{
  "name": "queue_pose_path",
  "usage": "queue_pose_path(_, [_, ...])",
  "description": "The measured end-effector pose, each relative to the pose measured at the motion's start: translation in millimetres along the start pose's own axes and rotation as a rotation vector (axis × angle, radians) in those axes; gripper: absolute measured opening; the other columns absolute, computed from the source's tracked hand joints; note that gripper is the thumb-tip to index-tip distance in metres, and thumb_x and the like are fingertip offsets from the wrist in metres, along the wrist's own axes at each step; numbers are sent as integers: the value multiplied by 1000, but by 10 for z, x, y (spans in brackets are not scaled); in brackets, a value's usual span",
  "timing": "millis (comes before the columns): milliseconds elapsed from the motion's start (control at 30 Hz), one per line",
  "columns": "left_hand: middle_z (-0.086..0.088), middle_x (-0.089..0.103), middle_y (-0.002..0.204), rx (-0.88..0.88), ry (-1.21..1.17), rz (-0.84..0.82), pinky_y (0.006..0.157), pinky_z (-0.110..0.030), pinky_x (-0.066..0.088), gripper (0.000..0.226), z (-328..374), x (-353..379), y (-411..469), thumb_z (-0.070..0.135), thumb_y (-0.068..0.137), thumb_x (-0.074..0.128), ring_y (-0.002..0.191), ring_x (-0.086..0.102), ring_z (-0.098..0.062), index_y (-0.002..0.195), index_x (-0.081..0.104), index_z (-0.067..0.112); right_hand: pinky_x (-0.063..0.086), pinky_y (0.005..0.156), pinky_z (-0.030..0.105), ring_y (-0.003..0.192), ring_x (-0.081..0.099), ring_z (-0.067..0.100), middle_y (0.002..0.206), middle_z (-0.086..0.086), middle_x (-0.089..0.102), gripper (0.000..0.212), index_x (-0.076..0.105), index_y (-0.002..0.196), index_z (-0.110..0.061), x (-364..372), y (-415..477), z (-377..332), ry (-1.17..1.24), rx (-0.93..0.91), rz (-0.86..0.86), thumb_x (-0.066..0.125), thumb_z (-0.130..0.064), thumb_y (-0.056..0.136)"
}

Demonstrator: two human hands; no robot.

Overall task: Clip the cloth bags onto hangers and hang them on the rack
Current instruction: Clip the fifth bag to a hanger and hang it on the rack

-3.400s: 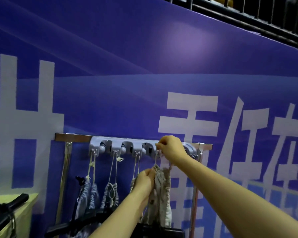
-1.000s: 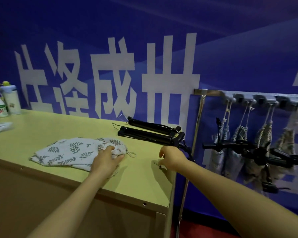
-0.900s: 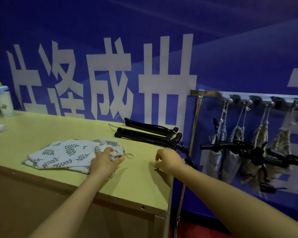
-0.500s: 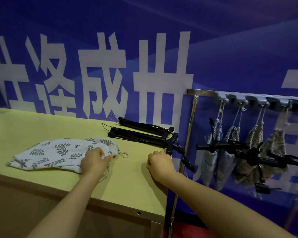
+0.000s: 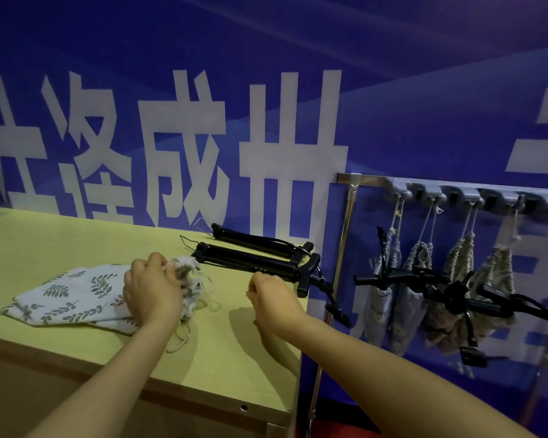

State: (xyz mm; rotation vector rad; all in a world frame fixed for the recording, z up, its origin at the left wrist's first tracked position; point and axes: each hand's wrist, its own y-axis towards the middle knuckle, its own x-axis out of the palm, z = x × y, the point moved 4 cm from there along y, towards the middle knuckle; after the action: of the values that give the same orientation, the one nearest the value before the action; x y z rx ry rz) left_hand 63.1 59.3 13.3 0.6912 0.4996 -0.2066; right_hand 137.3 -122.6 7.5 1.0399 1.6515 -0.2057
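Note:
A stack of white leaf-print cloth bags (image 5: 73, 295) lies on the yellow table (image 5: 60, 235). My left hand (image 5: 152, 289) is shut on the bunched drawstring end of the top bag, lifting it slightly. To its right, my right hand (image 5: 272, 301) hovers over the table with its fingers curled closed; I cannot make out a cord in it. Two black clip hangers (image 5: 247, 257) lie just behind both hands. On the right, the rack (image 5: 475, 192) carries several hung bags (image 5: 415, 279) with black hangers (image 5: 440, 286) across them.
The table's right edge ends beside the rack's chrome post (image 5: 342, 248). One hanger's hook end (image 5: 307, 279) sticks out past that edge. A blue banner with white characters (image 5: 266, 121) fills the wall behind. Loose drawstrings (image 5: 184, 333) trail toward the table's front edge.
I turned from the rack, where both hands were hanging a bag, to the table. My left hand has since gathered and raised the top bag's end; my right hand lifted off the table.

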Motion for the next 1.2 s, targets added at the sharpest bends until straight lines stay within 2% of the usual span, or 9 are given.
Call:
queue_pose_path(133, [-20, 57, 100, -67, -267, 55, 69, -37, 35, 23, 309, -142, 131, 22, 98, 42, 81, 46, -27, 95, 52, 1, 50, 85, 43, 98, 56, 25, 106, 10, 62, 21, 53, 112, -9, -158, 28, -163, 167, 14, 25, 42, -23, 100])
queue_pose_path(333, [-21, 57, 101, -107, -467, 49, 72, -36, 37, 24, 638, -402, 267, 22, 100, 38, 83, 47, -24, 100, 51, 2, 49, 80, 42, 93, 59, 27, 101, 10, 63, 18, 50, 104, -10, -439, 106, -445, 494, 12, 132, 41, -25, 101])
queue_pose_path(467, [-17, 55, 103, -43, -523, 15, 70, -31, 36, 28, 873, -547, 313, 24, 101, 36, 87, 47, -23, 107, 50, 0, 51, 90, 49, 103, 60, 28, 110, 11, 63, 21, 49, 106, -8, -650, 195, -603, 588, -19, 183, 37, -25, 101])
queue_pose_path(600, [-4, 51, 95, 74, -613, -17, 56, -19, 35, 18, 1243, -701, 262, 25, 101, 35, 82, 50, -15, 97, 44, 10, 56, 83, 47, 96, 62, 22, 103, 6, 62, 19, 46, 108, -10, -924, 233, -667, 611, -75, 226, 36, -25, 102])
queue_pose_path(700, [8, 50, 82, 154, -682, -65, 53, -10, 38, 16, 1592, -744, 166, 27, 101, 35, 71, 49, -4, 96, 43, 14, 57, 68, 32, 86, 61, 16, 95, 0, 58, 20, 46, 113, -11, -1189, 174, -597, 589, -128, 305, 35, -25, 102])
queue_pose_path(833, [11, 49, 80, 209, -831, -154, 58, -12, 41, 14, 2122, -702, -52, 26, 100, 36, 72, 51, -1, 96, 45, 16, 37, 53, 13, 70, 52, 3, 90, -1, 56, 6, 41, 100, -20, -1587, 33, -319, 472, -134, 526, 36, -23, 102])
queue_pose_path(1000, [6, 55, 80, 290, -1021, -301, 54, -5, 45, 13, 2839, -526, -501, 23, 100, 39, 69, 54, -3, 95, 47, 13, 34, 57, 30, 63, 47, 14, 77, -3, 51, 8, 36, 93, -19, -2040, -252, 228, 315, -88, 775, 36, -20, 101])
queue_pose_path(1100, [-3, 60, 89, 299, -1111, -399, 71, -24, 51, 15, 3250, -443, -777, 24, 99, 40, 81, 60, -13, 95, 48, 13, 31, 58, 27, 63, 42, 5, 74, -11, 41, 11, 38, 90, -18, -2328, -490, 504, 253, -69, 885, 37, -15, 100])
queue_pose_path(1200, [-4, 60, 89, 298, -1177, -473, 71, -26, 50, 16, 3561, -381, -1011, 25, 99, 40, 80, 58, -13, 96, 49, 12, 45, 63, 38, 70, 49, 17, 81, -3, 48, 10, 42, 90, -16, -2562, -675, 741, 196, -41, 945, 39, -15, 100])
